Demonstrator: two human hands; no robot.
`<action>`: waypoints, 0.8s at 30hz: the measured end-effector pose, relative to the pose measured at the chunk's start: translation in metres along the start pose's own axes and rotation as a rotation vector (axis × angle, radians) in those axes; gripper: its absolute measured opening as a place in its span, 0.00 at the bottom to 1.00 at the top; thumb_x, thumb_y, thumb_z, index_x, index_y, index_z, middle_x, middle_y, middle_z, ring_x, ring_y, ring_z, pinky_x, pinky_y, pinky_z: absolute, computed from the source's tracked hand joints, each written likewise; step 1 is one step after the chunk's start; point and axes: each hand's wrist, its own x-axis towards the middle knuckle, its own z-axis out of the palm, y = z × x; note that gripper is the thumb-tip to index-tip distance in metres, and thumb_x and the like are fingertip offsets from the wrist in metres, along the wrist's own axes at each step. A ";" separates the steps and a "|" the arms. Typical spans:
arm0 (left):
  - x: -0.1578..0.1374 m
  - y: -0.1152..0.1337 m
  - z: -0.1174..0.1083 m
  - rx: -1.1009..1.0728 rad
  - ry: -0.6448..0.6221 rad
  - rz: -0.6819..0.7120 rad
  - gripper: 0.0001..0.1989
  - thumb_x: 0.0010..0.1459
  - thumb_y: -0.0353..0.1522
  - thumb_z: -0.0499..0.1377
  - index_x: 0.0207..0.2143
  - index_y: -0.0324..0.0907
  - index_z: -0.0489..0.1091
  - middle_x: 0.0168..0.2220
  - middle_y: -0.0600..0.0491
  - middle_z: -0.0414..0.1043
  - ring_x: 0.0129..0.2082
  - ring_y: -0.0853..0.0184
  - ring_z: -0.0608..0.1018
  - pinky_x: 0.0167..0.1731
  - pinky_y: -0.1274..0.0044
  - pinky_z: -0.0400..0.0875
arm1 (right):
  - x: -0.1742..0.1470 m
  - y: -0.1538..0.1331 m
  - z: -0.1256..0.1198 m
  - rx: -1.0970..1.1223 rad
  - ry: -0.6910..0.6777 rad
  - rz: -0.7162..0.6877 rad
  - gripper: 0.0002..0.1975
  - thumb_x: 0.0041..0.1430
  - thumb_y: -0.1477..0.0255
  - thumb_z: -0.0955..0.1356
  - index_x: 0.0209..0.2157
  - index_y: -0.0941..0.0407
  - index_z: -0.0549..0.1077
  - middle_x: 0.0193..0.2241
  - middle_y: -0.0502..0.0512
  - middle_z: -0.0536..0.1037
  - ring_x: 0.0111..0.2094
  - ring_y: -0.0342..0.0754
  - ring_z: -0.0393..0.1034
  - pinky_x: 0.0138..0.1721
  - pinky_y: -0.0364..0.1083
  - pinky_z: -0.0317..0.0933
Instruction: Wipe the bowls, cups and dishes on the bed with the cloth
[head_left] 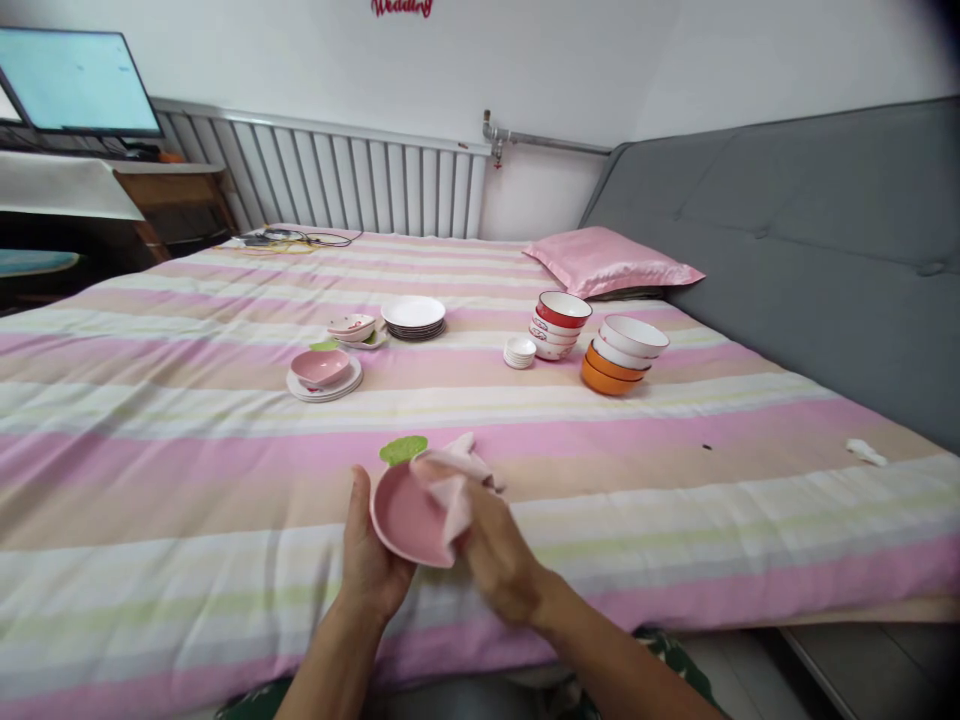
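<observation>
In the head view, my left hand (pixel 373 560) holds a pink dish (pixel 405 520) from its left side and underneath, thumb along the rim. The dish has a green leaf-shaped end (pixel 403 450) pointing away from me and is tilted a little. My right hand (pixel 499 555) is closed on a pale pink cloth (pixel 454 485), which lies against the inside of the dish on its right. That hand is slightly smeared by motion, and the cloth hides part of the dish. Both hands are above the near part of the striped bedspread (pixel 225 480).
Ahead left, a pink bowl (pixel 321 367) rests on white plates (pixel 349 385), near small dishes (pixel 352 326) and stacked plates (pixel 413 313). Ahead right stand small white dishes (pixel 519 352), red-and-white bowls (pixel 561 312) and orange-and-white bowls (pixel 615 375). Behind lie a pillow (pixel 607 258) and cables (pixel 289 238).
</observation>
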 end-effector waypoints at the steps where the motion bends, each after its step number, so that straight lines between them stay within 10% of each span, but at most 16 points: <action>1: 0.000 0.002 -0.003 -0.006 -0.019 -0.054 0.25 0.58 0.47 0.49 0.31 0.35 0.75 0.23 0.48 0.76 0.27 0.62 0.79 0.34 0.73 0.74 | -0.003 -0.002 0.005 -0.134 -0.144 -0.149 0.20 0.64 0.64 0.56 0.51 0.58 0.68 0.52 0.59 0.70 0.56 0.50 0.61 0.58 0.52 0.53; 8: 0.005 0.012 -0.018 0.049 -0.072 -0.223 0.23 0.53 0.47 0.56 0.34 0.34 0.75 0.25 0.46 0.78 0.32 0.56 0.80 0.39 0.70 0.73 | -0.011 0.006 0.017 -0.552 -0.420 -0.409 0.36 0.64 0.55 0.51 0.62 0.70 0.46 0.61 0.67 0.55 0.63 0.51 0.45 0.62 0.51 0.44; 24: -0.001 0.009 -0.004 -0.015 -0.121 -0.150 0.21 0.59 0.38 0.51 0.48 0.34 0.69 0.36 0.44 0.79 0.39 0.57 0.79 0.45 0.70 0.70 | -0.004 0.025 0.007 -0.698 -0.302 -0.374 0.33 0.62 0.51 0.51 0.59 0.58 0.57 0.59 0.57 0.63 0.60 0.49 0.52 0.62 0.54 0.40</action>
